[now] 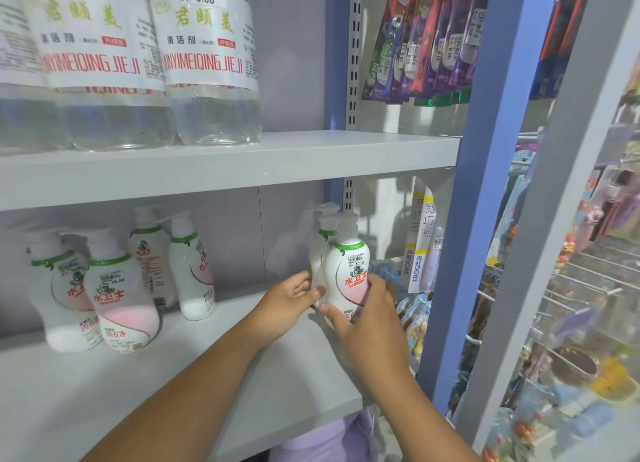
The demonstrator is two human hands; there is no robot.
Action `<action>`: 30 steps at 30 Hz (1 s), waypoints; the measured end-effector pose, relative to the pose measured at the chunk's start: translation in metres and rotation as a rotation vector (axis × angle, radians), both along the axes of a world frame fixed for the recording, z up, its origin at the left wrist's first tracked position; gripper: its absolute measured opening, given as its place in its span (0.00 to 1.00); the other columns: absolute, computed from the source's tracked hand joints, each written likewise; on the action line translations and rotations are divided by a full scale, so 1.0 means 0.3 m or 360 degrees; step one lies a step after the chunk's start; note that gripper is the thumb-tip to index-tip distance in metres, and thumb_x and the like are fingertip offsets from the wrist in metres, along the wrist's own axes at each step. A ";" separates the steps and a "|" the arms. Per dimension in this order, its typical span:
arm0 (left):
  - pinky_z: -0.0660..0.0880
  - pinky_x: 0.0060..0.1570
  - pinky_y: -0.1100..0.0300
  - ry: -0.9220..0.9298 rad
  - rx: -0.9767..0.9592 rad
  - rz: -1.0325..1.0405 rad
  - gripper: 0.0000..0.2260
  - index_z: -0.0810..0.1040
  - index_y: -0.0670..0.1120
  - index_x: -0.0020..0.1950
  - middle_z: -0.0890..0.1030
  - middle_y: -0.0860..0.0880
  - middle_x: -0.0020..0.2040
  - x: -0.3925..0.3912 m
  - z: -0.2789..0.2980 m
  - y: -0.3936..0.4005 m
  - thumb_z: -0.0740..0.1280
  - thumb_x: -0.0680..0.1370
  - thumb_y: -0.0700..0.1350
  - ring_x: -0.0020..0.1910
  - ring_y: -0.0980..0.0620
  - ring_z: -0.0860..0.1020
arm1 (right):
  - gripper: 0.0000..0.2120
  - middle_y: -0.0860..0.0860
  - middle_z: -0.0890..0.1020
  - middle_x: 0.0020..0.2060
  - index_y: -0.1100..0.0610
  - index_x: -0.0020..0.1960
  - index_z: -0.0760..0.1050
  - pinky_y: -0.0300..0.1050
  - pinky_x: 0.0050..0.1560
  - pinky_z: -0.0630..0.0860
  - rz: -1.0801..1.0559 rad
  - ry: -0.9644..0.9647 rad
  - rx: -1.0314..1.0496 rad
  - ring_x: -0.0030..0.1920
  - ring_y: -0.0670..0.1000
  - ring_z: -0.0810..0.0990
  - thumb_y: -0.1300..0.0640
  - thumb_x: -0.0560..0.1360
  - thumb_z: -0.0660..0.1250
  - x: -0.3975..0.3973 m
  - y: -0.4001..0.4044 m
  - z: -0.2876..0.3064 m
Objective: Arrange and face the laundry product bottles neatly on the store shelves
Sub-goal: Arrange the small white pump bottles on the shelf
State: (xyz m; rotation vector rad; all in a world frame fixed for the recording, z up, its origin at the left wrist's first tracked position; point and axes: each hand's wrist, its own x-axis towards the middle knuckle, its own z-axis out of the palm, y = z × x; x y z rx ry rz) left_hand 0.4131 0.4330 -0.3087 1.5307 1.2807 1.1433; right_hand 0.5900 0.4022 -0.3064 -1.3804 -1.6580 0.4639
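Note:
Two white pump bottles stand close together at the right end of the lower shelf (173, 375). The front bottle (348, 271) faces me with its red and pink label. My right hand (363, 316) grips it from the right and below. My left hand (287, 305) holds the rear bottle (320, 253) from the left, thumb across the gap. At the left of the same shelf stand several more white pump bottles (117, 298), some turned sideways or backwards.
The upper shelf (311, 156) carries large clear bottles (207, 63) with white labels and price stickers. A blue upright (460, 219) bounds the bay on the right. Beyond it hang toothbrush packs (433, 38) and wire hooks with small goods (571, 305).

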 end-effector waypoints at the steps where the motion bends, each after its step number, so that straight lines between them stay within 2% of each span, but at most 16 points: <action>1: 0.70 0.74 0.49 -0.0006 -0.0009 0.0018 0.13 0.78 0.59 0.68 0.84 0.58 0.63 0.001 0.000 -0.002 0.66 0.84 0.47 0.65 0.60 0.80 | 0.34 0.41 0.67 0.53 0.49 0.69 0.65 0.42 0.44 0.67 0.0005 0.0008 0.0005 0.52 0.46 0.75 0.38 0.71 0.76 0.001 0.000 -0.001; 4: 0.72 0.72 0.52 -0.0028 -0.0012 -0.0002 0.13 0.78 0.58 0.68 0.84 0.57 0.62 0.002 0.005 -0.008 0.66 0.84 0.45 0.65 0.59 0.80 | 0.33 0.41 0.67 0.54 0.48 0.69 0.65 0.41 0.45 0.66 0.0019 -0.0009 0.0030 0.54 0.48 0.75 0.38 0.72 0.75 -0.008 -0.006 -0.005; 8: 0.74 0.68 0.57 -0.0046 -0.0010 0.0098 0.17 0.75 0.51 0.72 0.86 0.54 0.59 0.013 0.036 -0.059 0.68 0.83 0.46 0.60 0.57 0.83 | 0.39 0.46 0.72 0.60 0.51 0.75 0.63 0.43 0.50 0.69 -0.0040 0.0059 0.0019 0.62 0.51 0.75 0.38 0.71 0.75 0.005 -0.018 -0.012; 10: 0.74 0.69 0.53 -0.0070 -0.0051 0.0281 0.22 0.73 0.48 0.75 0.85 0.51 0.60 -0.008 0.058 -0.113 0.70 0.81 0.50 0.61 0.53 0.82 | 0.31 0.45 0.73 0.58 0.52 0.70 0.68 0.45 0.51 0.72 -0.0120 0.0211 0.0236 0.60 0.53 0.77 0.42 0.73 0.75 0.013 -0.064 -0.018; 12: 0.76 0.64 0.50 -0.0037 0.0008 0.0523 0.16 0.80 0.47 0.63 0.85 0.47 0.54 -0.075 0.081 -0.187 0.72 0.78 0.52 0.56 0.47 0.83 | 0.17 0.42 0.73 0.52 0.48 0.60 0.72 0.46 0.48 0.75 -0.0006 0.0407 0.0455 0.51 0.51 0.78 0.48 0.74 0.73 -0.023 -0.137 -0.001; 13: 0.78 0.59 0.54 -0.0005 0.0096 0.0718 0.09 0.82 0.51 0.55 0.86 0.49 0.50 -0.124 0.094 -0.239 0.72 0.77 0.51 0.52 0.50 0.83 | 0.12 0.41 0.75 0.50 0.45 0.55 0.73 0.46 0.47 0.76 0.0145 0.0481 0.0444 0.48 0.49 0.79 0.51 0.75 0.72 -0.062 -0.159 0.009; 14: 0.78 0.53 0.61 0.0050 0.0210 0.0930 0.02 0.82 0.55 0.50 0.86 0.52 0.47 -0.177 0.105 -0.305 0.72 0.78 0.49 0.48 0.57 0.83 | 0.09 0.42 0.76 0.49 0.44 0.53 0.74 0.47 0.47 0.78 0.0320 0.0512 0.0359 0.47 0.48 0.80 0.53 0.76 0.72 -0.113 -0.170 0.025; 15: 0.76 0.49 0.67 0.0111 0.0351 0.1140 0.04 0.81 0.57 0.48 0.85 0.55 0.46 -0.227 0.119 -0.378 0.71 0.79 0.47 0.45 0.63 0.82 | 0.09 0.42 0.78 0.50 0.44 0.52 0.75 0.48 0.49 0.79 0.0486 0.0515 0.0226 0.47 0.47 0.81 0.54 0.76 0.72 -0.173 -0.167 0.047; 17: 0.72 0.46 0.71 0.0187 0.0638 0.1478 0.06 0.79 0.55 0.51 0.82 0.55 0.49 -0.342 0.119 -0.497 0.71 0.80 0.44 0.46 0.64 0.79 | 0.13 0.45 0.79 0.56 0.47 0.59 0.76 0.48 0.55 0.80 0.0722 0.0427 -0.0107 0.51 0.50 0.83 0.53 0.77 0.72 -0.312 -0.126 0.091; 19: 0.69 0.45 0.70 0.0351 0.0707 0.1702 0.07 0.78 0.50 0.56 0.78 0.52 0.52 -0.449 0.114 -0.559 0.72 0.79 0.44 0.46 0.60 0.77 | 0.26 0.50 0.78 0.67 0.51 0.72 0.71 0.42 0.58 0.75 0.0811 0.0200 -0.0347 0.61 0.52 0.81 0.50 0.76 0.73 -0.455 -0.058 0.135; 21: 0.72 0.48 0.64 0.0543 0.0582 0.1646 0.11 0.78 0.48 0.59 0.80 0.51 0.52 -0.538 0.099 -0.561 0.73 0.78 0.46 0.49 0.55 0.78 | 0.40 0.53 0.69 0.76 0.53 0.81 0.59 0.41 0.66 0.70 0.0890 0.0107 -0.0462 0.73 0.53 0.72 0.50 0.76 0.74 -0.583 0.004 0.151; 23: 0.74 0.52 0.58 0.0581 0.0317 0.1435 0.16 0.76 0.52 0.64 0.82 0.54 0.54 -0.581 0.094 -0.547 0.74 0.77 0.47 0.53 0.52 0.81 | 0.47 0.52 0.66 0.79 0.51 0.84 0.50 0.44 0.73 0.68 0.0953 0.0144 -0.0515 0.76 0.53 0.68 0.51 0.75 0.76 -0.675 0.038 0.124; 24: 0.74 0.54 0.57 0.0603 0.0191 0.1342 0.20 0.74 0.54 0.66 0.82 0.56 0.56 -0.594 0.089 -0.542 0.74 0.76 0.47 0.55 0.53 0.81 | 0.46 0.51 0.68 0.77 0.49 0.83 0.52 0.43 0.72 0.70 0.0977 0.0176 -0.0507 0.74 0.52 0.71 0.51 0.75 0.76 -0.703 0.054 0.100; 25: 0.75 0.57 0.57 0.0589 0.0139 0.1252 0.23 0.71 0.56 0.69 0.82 0.58 0.58 -0.607 0.081 -0.534 0.74 0.76 0.47 0.57 0.54 0.80 | 0.40 0.51 0.73 0.73 0.49 0.80 0.57 0.40 0.66 0.73 0.0977 0.0176 -0.0492 0.71 0.51 0.74 0.52 0.75 0.76 -0.719 0.062 0.078; 27: 0.76 0.63 0.54 0.0497 0.0134 0.1164 0.27 0.69 0.60 0.70 0.82 0.60 0.59 -0.638 0.068 -0.513 0.74 0.74 0.46 0.60 0.55 0.81 | 0.26 0.49 0.80 0.62 0.51 0.68 0.68 0.34 0.55 0.74 0.0944 0.0154 -0.0406 0.64 0.52 0.79 0.54 0.75 0.76 -0.715 0.059 0.058; 30: 0.77 0.61 0.53 0.0439 0.0049 0.1059 0.24 0.74 0.70 0.59 0.85 0.58 0.56 -0.687 0.063 -0.482 0.76 0.70 0.47 0.57 0.55 0.83 | 0.22 0.47 0.81 0.53 0.49 0.58 0.71 0.40 0.49 0.75 0.0835 0.0063 -0.0239 0.55 0.50 0.81 0.50 0.70 0.79 -0.636 0.008 0.083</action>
